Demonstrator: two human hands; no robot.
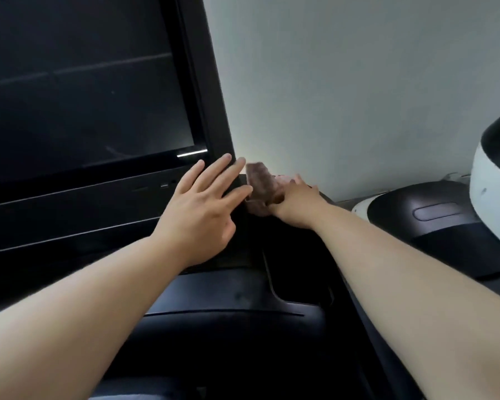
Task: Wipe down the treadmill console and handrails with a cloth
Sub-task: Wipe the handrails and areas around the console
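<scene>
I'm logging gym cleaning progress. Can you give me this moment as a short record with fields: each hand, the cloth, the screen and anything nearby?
left grip: fingers straight, resting on the lower right corner of the console frame
right grip: holds the cloth at the console's right edge
cloth: brownish, bunched, blurred
screen: dark, with faint streaks
nearby: white and black machine to the right
</scene>
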